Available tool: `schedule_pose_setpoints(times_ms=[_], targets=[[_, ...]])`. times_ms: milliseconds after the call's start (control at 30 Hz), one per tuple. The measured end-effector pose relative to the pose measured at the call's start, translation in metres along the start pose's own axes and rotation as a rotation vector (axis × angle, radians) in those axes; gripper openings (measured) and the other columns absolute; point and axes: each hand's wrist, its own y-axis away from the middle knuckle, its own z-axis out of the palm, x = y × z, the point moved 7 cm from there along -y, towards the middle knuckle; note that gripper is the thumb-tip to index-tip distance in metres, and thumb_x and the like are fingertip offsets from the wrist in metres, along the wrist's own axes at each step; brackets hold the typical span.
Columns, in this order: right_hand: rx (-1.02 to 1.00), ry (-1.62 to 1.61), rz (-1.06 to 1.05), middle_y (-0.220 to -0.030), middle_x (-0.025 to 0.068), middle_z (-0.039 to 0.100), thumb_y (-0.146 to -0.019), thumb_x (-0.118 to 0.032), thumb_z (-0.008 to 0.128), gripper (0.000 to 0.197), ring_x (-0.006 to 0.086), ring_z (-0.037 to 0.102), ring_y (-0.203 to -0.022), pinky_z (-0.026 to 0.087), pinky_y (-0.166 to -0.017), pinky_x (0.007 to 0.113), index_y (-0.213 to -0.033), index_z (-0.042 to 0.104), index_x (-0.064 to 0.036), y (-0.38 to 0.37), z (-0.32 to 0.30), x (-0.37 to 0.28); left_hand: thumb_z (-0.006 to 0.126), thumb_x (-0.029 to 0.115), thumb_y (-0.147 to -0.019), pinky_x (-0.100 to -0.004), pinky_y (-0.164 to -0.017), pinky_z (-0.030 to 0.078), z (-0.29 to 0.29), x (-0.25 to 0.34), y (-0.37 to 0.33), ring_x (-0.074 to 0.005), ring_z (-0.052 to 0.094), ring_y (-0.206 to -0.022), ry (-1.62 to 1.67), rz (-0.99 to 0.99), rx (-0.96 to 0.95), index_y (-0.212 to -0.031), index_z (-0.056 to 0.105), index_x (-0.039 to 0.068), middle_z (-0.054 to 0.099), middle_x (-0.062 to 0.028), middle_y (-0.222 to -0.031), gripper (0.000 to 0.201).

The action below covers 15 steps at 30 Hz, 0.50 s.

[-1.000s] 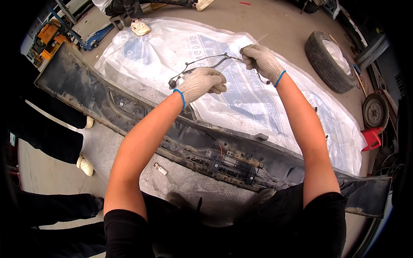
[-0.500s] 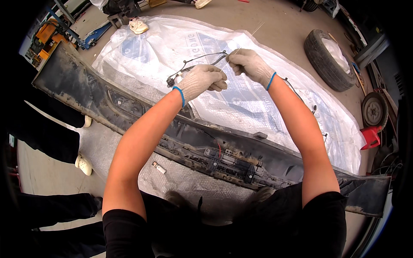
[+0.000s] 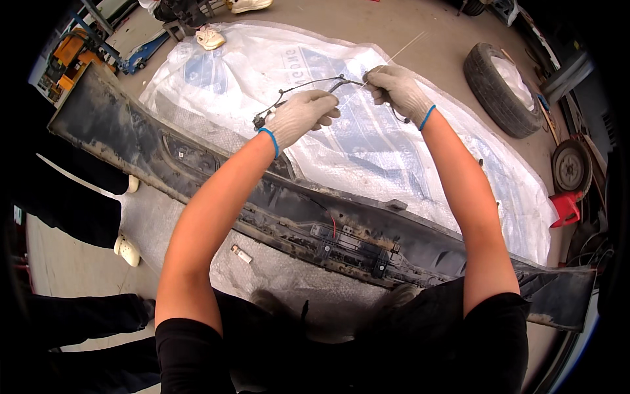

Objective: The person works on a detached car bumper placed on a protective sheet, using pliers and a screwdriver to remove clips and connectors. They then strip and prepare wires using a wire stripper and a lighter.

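Note:
Both my hands wear off-white knitted gloves with blue cuffs. My right hand (image 3: 397, 92) pinches a thin, pale, stiff strand (image 3: 408, 48) that slants up and away to the right. Part of a black wiring harness (image 3: 305, 83) runs just beside those fingertips, and I cannot tell whether they grip it too. To the left, my left hand (image 3: 303, 117) hovers over the harness with fingers loosely bent and apart, nothing visible in them. A black connector on the harness pokes out beside its wrist. Below my forearms stretches a long, dirty black car bumper (image 3: 420, 226).
White plastic sheeting (image 3: 367, 171) covers the floor beyond the bumper. A tyre (image 3: 482, 92), a wheel rim (image 3: 569, 167) and a red container (image 3: 566, 209) stand at right. Other people's legs and shoes (image 3: 126, 251) are at left. A small cylinder (image 3: 241, 254) lies near my feet.
My right hand has moved right and slightly up, taking the strand along, away from my left hand. The left fingers have loosened and shifted slightly left.

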Motion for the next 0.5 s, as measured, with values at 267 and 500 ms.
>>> schedule_pose_setpoints(times_ms=[267, 500], targets=[[0.027, -0.033, -0.02, -0.074, 0.0022, 0.054, -0.094, -0.022, 0.062, 0.022, 0.0121, 0.05, -0.063, 0.045, -0.059, 0.028, -0.086, 0.06, -0.0014, -0.001, -0.004, 0.0, 0.055, 0.045, -0.097, -0.0345, -0.087, 0.05, -0.082, -0.037, -0.02, -0.0205, 0.061, -0.105, 0.069, 0.041, 0.332, -0.14, 0.05, 0.002, 0.063, -0.0108, -0.125, 0.061], [0.232, 0.469, 0.224, -0.073, 0.0147, 0.063, -0.085, -0.028, 0.059, 0.03, 0.0241, 0.06, -0.067, 0.049, -0.064, 0.037, -0.077, 0.064, 0.0008, -0.003, -0.11, 0.099, 0.06, 0.04, -0.09, -0.0442, -0.087, 0.054, -0.215, -0.106, 0.027, -0.0313, 0.068, -0.1, -0.171, -0.171, 0.804, -0.135, 0.055, 0.003, 0.068, -0.0193, -0.116, 0.059]])
